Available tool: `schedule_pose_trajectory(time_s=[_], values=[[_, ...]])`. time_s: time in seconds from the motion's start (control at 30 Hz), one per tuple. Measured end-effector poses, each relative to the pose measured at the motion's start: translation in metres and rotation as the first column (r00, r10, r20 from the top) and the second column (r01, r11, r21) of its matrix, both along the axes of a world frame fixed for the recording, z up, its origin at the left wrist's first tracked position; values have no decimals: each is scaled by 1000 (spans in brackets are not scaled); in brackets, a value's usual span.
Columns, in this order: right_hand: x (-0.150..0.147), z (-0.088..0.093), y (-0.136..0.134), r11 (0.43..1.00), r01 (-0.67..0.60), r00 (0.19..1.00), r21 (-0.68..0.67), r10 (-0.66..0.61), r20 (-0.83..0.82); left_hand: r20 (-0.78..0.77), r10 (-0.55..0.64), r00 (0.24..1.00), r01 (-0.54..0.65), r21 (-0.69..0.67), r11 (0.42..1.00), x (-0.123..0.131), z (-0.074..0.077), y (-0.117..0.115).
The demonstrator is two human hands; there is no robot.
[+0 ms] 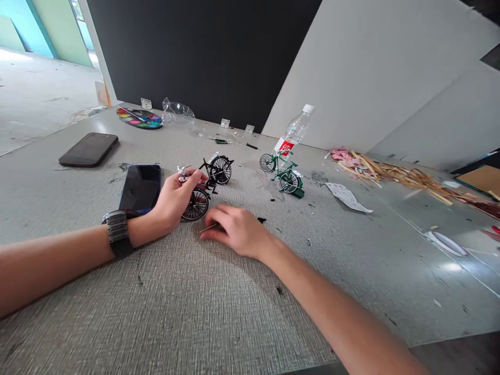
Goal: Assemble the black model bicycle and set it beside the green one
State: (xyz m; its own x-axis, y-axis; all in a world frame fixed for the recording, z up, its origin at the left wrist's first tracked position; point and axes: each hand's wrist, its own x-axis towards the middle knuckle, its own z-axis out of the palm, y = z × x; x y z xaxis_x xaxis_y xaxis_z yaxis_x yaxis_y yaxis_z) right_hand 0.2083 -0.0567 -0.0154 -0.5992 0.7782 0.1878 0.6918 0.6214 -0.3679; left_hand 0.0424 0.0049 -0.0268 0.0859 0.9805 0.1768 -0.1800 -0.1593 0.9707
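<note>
My left hand (pixel 174 199) is closed around the handlebar end of a small black model bicycle (pixel 212 183), whose wheels show beyond the fingers. Just right of its lower wheel, my right hand (pixel 234 226) is low over the table, thumb and fingers pinched together. A thin sliver pokes out at those fingertips, too small to name. Farther back, a green model bicycle (pixel 284 173) stands in front of a clear plastic bottle (pixel 294 130) with a red label and white cap.
Two dark phones, one (pixel 89 149) behind the other (pixel 140 187), lie at left. Behind are a paint palette (pixel 140 119), crumpled clear plastic (pixel 178 112) and small screwdrivers (pixel 222 141). A paper slip (pixel 347 197), wood strips (pixel 394 174) and a white ring (pixel 446 243) lie at right.
</note>
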Motion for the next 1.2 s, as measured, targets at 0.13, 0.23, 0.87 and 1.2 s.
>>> schedule_pose_trajectory(time_s=[0.13, 0.23, 0.87, 1.2], values=[[27, 9, 12, 989, 115, 993, 88, -114, -15, 5, 10, 1000, -10, -22, 1000, 0, 2, 0], [44, 20, 14, 969, 210, 975, 130, -198, -98, 40, -4, 999, 7, -57, 998, 0, 3, -1], [38, 35, 0, 971, 202, 970, -127, -181, 160, -34, -22, 999, 22, -5, 1000, 0, 4, -3], [41, 35, 0, 941, 324, 944, -94, -316, 92, -39, -42, 998, 42, 19, 999, 1, 2, -2]])
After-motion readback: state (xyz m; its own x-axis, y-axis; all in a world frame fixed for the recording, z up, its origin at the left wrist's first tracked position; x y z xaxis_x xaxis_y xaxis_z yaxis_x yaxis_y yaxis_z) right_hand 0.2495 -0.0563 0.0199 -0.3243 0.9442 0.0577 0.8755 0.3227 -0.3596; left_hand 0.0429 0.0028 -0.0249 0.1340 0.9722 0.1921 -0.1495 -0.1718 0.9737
